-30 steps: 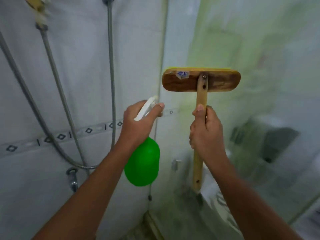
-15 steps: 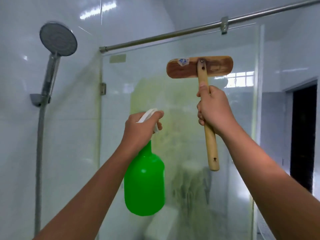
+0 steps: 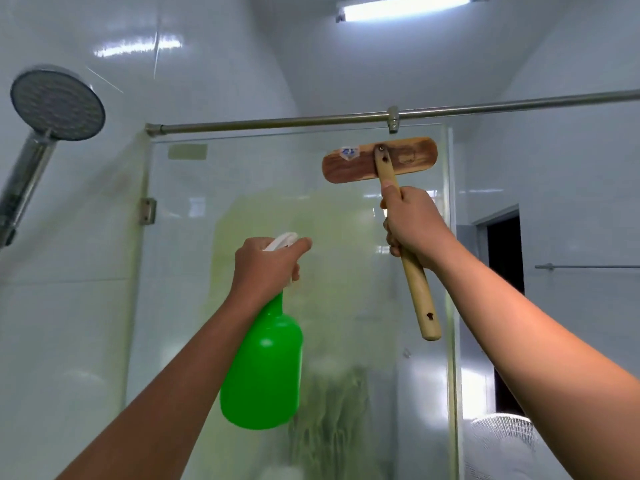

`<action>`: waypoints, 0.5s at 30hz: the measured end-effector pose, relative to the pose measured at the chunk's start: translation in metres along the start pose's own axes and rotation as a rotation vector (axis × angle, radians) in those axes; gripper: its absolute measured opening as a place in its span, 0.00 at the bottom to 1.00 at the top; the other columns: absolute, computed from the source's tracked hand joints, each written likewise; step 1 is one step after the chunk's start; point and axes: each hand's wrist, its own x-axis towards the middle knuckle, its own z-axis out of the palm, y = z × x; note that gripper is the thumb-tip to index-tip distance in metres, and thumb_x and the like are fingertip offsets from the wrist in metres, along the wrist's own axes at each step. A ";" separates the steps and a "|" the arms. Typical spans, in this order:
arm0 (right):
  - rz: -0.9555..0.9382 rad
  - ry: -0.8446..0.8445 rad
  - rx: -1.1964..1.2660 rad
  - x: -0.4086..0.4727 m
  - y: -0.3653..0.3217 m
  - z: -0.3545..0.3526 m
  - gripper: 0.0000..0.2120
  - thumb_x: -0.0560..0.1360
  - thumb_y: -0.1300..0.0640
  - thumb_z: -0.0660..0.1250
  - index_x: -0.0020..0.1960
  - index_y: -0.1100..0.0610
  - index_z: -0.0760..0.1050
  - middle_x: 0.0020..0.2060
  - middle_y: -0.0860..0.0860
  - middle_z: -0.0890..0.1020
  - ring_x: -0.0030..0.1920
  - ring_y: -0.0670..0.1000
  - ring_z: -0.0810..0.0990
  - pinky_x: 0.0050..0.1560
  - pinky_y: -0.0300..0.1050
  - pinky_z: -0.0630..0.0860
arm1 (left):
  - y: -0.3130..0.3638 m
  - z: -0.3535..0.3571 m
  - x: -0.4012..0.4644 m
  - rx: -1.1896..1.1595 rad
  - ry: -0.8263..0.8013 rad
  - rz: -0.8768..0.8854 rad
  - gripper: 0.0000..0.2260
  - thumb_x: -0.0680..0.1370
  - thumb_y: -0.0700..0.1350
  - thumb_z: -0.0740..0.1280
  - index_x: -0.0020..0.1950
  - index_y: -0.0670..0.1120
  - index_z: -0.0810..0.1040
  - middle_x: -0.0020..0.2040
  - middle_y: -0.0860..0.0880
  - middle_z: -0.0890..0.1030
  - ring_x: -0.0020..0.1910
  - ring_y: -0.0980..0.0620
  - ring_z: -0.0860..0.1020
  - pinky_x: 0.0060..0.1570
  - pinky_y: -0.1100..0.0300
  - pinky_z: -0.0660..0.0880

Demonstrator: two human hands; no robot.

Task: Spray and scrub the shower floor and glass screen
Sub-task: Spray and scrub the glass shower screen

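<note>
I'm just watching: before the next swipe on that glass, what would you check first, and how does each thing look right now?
1. Right hand grips the brush handle: ok.
2. Left hand holds the green spray bottle, finger at the trigger: ok.
3. Brush head up near the top of the glass screen: ok.
4. Bristles touching the glass: cannot tell.
5. Glass already wetted: ok, greenish film in the middle.
6. Liquid left in the bottle: cannot tell.

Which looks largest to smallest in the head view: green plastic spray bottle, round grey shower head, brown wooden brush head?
1. Green plastic spray bottle, though nearest the camera.
2. Round grey shower head and brown wooden brush head: too alike to rank.
</note>
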 end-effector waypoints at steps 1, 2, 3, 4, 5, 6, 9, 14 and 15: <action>-0.003 0.000 -0.018 0.002 0.001 0.001 0.23 0.83 0.45 0.53 0.53 0.66 0.71 0.35 0.57 0.71 0.25 0.53 0.70 0.26 0.44 0.72 | 0.000 0.000 0.002 0.024 -0.015 0.009 0.16 0.72 0.56 0.77 0.39 0.42 0.86 0.34 0.46 0.86 0.36 0.46 0.86 0.46 0.51 0.83; -0.005 -0.001 -0.035 0.004 0.002 0.002 0.22 0.83 0.45 0.53 0.52 0.65 0.72 0.34 0.56 0.71 0.25 0.53 0.70 0.27 0.45 0.73 | 0.001 0.001 0.004 0.049 -0.025 0.016 0.17 0.72 0.57 0.77 0.37 0.43 0.86 0.34 0.47 0.87 0.39 0.45 0.86 0.48 0.51 0.83; -0.003 -0.005 -0.047 0.006 0.003 0.003 0.22 0.83 0.45 0.53 0.51 0.64 0.72 0.34 0.56 0.71 0.25 0.53 0.71 0.26 0.45 0.72 | 0.002 0.002 0.005 0.062 -0.024 0.019 0.17 0.72 0.57 0.77 0.37 0.42 0.86 0.34 0.47 0.87 0.39 0.45 0.86 0.48 0.51 0.83; 0.003 -0.007 -0.052 0.008 0.005 0.005 0.21 0.83 0.45 0.53 0.50 0.63 0.71 0.34 0.56 0.71 0.25 0.53 0.71 0.26 0.44 0.72 | 0.003 0.002 0.005 0.049 -0.015 0.016 0.17 0.72 0.56 0.77 0.37 0.42 0.86 0.34 0.47 0.86 0.36 0.46 0.86 0.45 0.52 0.83; 0.010 -0.006 -0.052 0.010 0.006 0.006 0.20 0.83 0.45 0.53 0.50 0.62 0.71 0.34 0.56 0.71 0.25 0.53 0.71 0.25 0.43 0.72 | 0.005 0.003 0.005 0.022 0.000 0.008 0.17 0.72 0.55 0.77 0.39 0.40 0.86 0.33 0.46 0.86 0.32 0.47 0.85 0.40 0.55 0.83; 0.017 -0.006 -0.051 0.012 0.007 0.007 0.20 0.83 0.45 0.53 0.50 0.62 0.71 0.34 0.56 0.71 0.25 0.52 0.71 0.25 0.43 0.71 | 0.006 0.004 0.006 -0.004 0.022 0.001 0.17 0.72 0.54 0.77 0.40 0.39 0.85 0.32 0.45 0.85 0.27 0.49 0.82 0.34 0.57 0.81; 0.029 -0.008 -0.057 0.015 0.009 0.008 0.20 0.83 0.45 0.53 0.50 0.62 0.71 0.34 0.56 0.71 0.26 0.52 0.71 0.24 0.42 0.71 | 0.009 0.004 0.008 -0.017 0.060 0.019 0.17 0.72 0.53 0.78 0.41 0.38 0.84 0.31 0.43 0.83 0.23 0.52 0.79 0.27 0.60 0.77; 0.019 -0.007 -0.075 0.018 0.011 0.007 0.19 0.83 0.46 0.53 0.47 0.60 0.70 0.33 0.55 0.71 0.26 0.53 0.71 0.24 0.42 0.71 | 0.015 0.008 0.010 0.067 -0.034 0.058 0.17 0.72 0.57 0.77 0.37 0.42 0.86 0.34 0.47 0.86 0.33 0.50 0.83 0.44 0.56 0.81; 0.015 -0.008 -0.080 0.018 0.011 0.006 0.19 0.83 0.46 0.53 0.47 0.60 0.70 0.33 0.55 0.71 0.26 0.53 0.71 0.24 0.42 0.71 | 0.016 0.008 0.010 0.054 -0.026 0.049 0.18 0.72 0.57 0.77 0.38 0.41 0.86 0.33 0.47 0.86 0.33 0.50 0.84 0.44 0.54 0.82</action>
